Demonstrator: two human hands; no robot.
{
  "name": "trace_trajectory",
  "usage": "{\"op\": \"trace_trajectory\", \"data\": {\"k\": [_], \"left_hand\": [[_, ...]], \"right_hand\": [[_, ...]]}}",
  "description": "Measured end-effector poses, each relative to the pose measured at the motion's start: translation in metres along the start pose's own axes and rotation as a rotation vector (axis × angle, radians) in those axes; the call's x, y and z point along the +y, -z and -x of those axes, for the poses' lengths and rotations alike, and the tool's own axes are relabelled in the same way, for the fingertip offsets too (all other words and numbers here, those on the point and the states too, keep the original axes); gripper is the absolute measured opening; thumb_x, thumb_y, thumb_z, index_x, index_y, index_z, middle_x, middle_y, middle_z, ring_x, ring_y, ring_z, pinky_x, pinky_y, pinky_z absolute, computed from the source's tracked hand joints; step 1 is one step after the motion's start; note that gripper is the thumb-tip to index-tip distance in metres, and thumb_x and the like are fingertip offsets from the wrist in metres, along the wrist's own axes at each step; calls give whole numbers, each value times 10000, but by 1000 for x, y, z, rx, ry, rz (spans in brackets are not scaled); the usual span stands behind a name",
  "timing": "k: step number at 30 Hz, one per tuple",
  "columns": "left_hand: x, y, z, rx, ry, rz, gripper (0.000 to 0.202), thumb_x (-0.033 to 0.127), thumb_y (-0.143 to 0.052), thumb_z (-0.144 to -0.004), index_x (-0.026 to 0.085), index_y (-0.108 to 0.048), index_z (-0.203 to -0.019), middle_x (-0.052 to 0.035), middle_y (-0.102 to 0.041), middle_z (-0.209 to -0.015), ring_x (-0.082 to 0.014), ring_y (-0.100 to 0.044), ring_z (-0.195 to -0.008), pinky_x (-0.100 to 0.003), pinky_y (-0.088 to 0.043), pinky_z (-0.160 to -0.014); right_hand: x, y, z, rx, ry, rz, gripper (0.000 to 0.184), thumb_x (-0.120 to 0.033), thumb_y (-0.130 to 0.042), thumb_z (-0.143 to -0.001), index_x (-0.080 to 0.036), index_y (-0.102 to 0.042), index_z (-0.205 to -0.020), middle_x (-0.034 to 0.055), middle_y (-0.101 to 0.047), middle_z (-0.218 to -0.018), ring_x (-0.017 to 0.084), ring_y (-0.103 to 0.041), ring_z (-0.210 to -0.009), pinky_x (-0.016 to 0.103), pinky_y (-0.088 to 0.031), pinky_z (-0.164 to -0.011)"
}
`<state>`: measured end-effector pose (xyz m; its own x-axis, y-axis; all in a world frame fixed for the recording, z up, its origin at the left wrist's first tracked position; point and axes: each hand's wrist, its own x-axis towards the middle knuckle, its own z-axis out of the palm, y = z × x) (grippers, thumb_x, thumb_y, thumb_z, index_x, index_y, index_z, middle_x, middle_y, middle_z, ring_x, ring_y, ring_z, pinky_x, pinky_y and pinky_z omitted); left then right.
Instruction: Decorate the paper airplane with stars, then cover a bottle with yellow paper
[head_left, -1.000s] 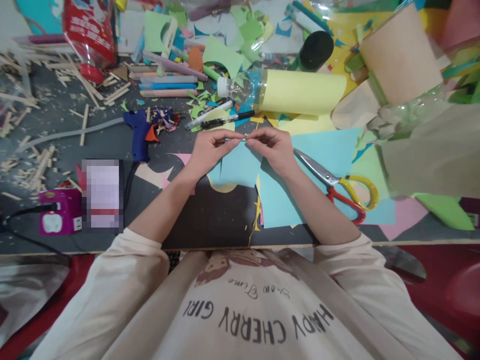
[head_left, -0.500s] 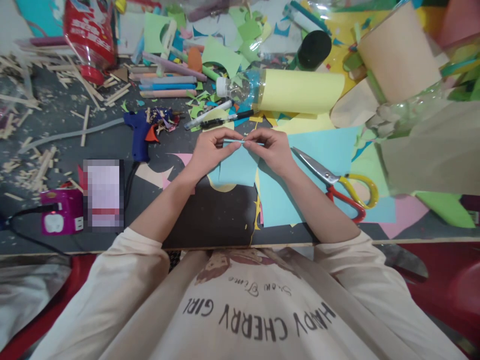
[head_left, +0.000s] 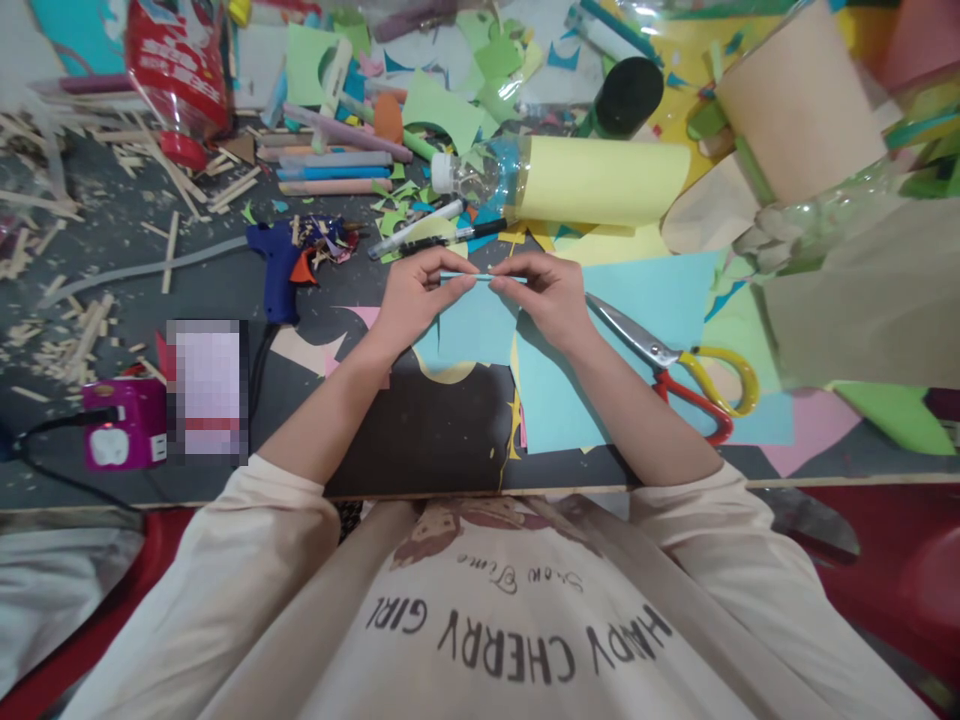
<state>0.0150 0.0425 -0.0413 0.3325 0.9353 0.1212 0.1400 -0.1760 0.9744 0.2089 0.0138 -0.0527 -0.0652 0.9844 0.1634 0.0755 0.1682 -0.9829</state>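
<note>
Between my two hands is a thin light-blue paper strip (head_left: 484, 277), held level above the table. My left hand (head_left: 420, 296) pinches its left part between thumb and fingertips. On the other side, my right hand (head_left: 544, 294) pinches it the same way, with a small gap between the two sets of fingertips. Under the strip lie a smaller light-blue sheet (head_left: 472, 335) and a larger blue sheet (head_left: 559, 400). Scissors (head_left: 660, 355) with yellow and red handles rest beside my right forearm, blades toward my right hand.
A bottle wrapped in yellow paper (head_left: 604, 180) and a black pen (head_left: 450, 240) lie beyond my hands. Left are a blue glue gun (head_left: 281, 270), a magenta plug block (head_left: 124, 425) and scattered wooden sticks. A peach paper cylinder (head_left: 802, 105) sits at the far right.
My fingertips have moved slightly apart along the strip, and more of it shows between and beyond them. Both hands have risen a little. Surrounding things stay put.
</note>
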Motion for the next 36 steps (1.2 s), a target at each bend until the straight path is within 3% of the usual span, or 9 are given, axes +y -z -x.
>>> {"op": "trace_trajectory", "data": {"k": [5, 9, 13, 20, 25, 36], "left_hand": [[1, 0, 0, -6, 23, 40, 334, 537, -801, -769, 206, -794, -820, -37, -784, -818, -141, -691, -704, -247, -528, -607], [-2, 0, 0, 55, 6, 112, 404, 616, -820, -723, 224, -816, -817, -25, -790, -803, -117, -675, -641, -215, -505, -549], [-5, 0, -1, 83, 5, 181, 384, 627, -823, -716, 263, -836, -837, -6, -788, -789, -111, -681, -636, -203, -502, -536], [-8, 0, -4, 122, 47, 232, 372, 651, -844, -667, 310, -845, -817, 21, -763, -735, -101, -632, -567, -211, -482, -490], [-7, 0, -4, 112, 41, 224, 362, 648, -836, -685, 314, -845, -823, 21, -762, -737, -98, -630, -569, -217, -502, -515], [-9, 1, -3, 99, 52, 211, 379, 662, -838, -666, 313, -847, -814, 22, -764, -745, -100, -616, -584, -225, -484, -526]], "right_hand": [[0, 0, 1, 39, 46, -7, 274, -544, -790, -796, -270, -794, -790, -7, -761, -790, 157, -689, -753, 323, -570, -692], [2, 0, -1, 84, 56, -38, 316, -586, -779, -790, -273, -800, -826, -9, -767, -827, 161, -706, -789, 328, -584, -711], [4, 2, -3, 115, 25, -47, 386, -650, -773, -755, -269, -800, -816, -21, -755, -795, 149, -698, -749, 321, -584, -683], [1, 6, -5, 152, 13, -71, 352, -641, -788, -745, -292, -807, -785, -48, -722, -711, 93, -595, -569, 275, -542, -556], [1, 6, -5, 109, 45, -64, 348, -640, -772, -771, -307, -811, -862, -29, -743, -801, 108, -620, -632, 289, -550, -579], [2, 5, -6, 170, 47, -62, 349, -643, -768, -773, -299, -821, -796, -41, -703, -696, 93, -545, -584, 259, -471, -539]]}}
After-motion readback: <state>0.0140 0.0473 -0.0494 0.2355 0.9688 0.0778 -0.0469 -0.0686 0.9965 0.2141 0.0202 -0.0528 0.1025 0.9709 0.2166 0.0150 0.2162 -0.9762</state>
